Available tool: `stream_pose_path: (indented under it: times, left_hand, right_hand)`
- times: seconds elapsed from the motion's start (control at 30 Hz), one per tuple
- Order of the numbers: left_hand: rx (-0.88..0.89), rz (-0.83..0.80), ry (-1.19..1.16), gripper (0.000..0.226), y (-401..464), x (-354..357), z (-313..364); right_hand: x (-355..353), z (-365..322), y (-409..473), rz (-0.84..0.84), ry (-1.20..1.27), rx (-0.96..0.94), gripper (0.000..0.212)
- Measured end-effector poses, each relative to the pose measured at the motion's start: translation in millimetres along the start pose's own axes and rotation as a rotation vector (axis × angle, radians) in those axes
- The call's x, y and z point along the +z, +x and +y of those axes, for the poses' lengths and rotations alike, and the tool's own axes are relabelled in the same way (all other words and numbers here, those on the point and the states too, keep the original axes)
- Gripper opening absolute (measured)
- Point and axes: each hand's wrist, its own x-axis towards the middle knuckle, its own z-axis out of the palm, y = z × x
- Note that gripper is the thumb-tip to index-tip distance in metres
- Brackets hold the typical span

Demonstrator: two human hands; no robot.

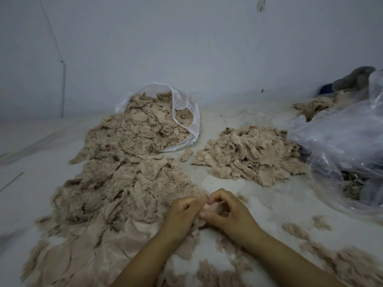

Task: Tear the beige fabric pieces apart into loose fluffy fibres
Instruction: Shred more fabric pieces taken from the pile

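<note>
My left hand [182,212] and my right hand [228,212] meet low in the middle of the view, both with curled fingers pinching one small beige fabric piece [211,207] between them. A long heap of beige fabric pieces [124,162] stretches from a clear plastic bag [186,112] at the back down to my left forearm. A smaller pile of beige pieces [248,154] lies to the right of it. Loose fluffy fibres [342,264] are scattered at the lower right.
A large crumpled clear plastic bag [342,146] fills the right side, with more beige fabric [315,106] and a grey cloth [356,79] behind it. The work surface [31,162] is white, and a pale wall [186,48] rises behind everything.
</note>
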Motion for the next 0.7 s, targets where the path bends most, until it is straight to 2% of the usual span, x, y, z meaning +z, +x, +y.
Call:
stream_pose_path:
  times: [0.1, 0.2, 0.3, 0.37, 0.5, 0.6, 0.63, 0.7]
  left_hand:
    - [-0.054, 0.057, -0.073, 0.053, 3, -4, 4]
    - [-0.072, 0.081, -0.042, 0.047, 6, -5, 5]
    - [-0.090, 0.036, 0.024, 0.046, 7, -2, 7]
    - [-0.089, 0.019, 0.041, 0.047, 8, 0, 9]
    - [-0.146, 0.088, -0.078, 0.028, 13, -1, 7]
    - [-0.171, 0.142, -0.202, 0.034, 18, -3, 3]
    - [-0.140, 0.128, -0.178, 0.040, 17, -3, 2]
    - [-0.025, 0.062, -0.041, 0.039, 14, 0, 0]
  right_hand:
    - [-4, 0, 1, -0.022, -0.016, -0.048, 0.022]
    - [-10, 0, 1, 0.023, 0.021, -0.060, 0.022]
    - [-10, -3, 0, 0.019, 0.097, -0.026, 0.024]
    - [-8, -4, 0, 0.007, 0.057, -0.066, 0.023]
    - [-13, -6, 0, -0.091, -0.033, -0.094, 0.031]
    - [-18, -4, -1, -0.143, -0.128, -0.058, 0.042]
    - [-18, -2, 0, -0.098, -0.091, -0.031, 0.042]
    - [-16, -3, 4, 0.010, 0.159, 0.059, 0.026]
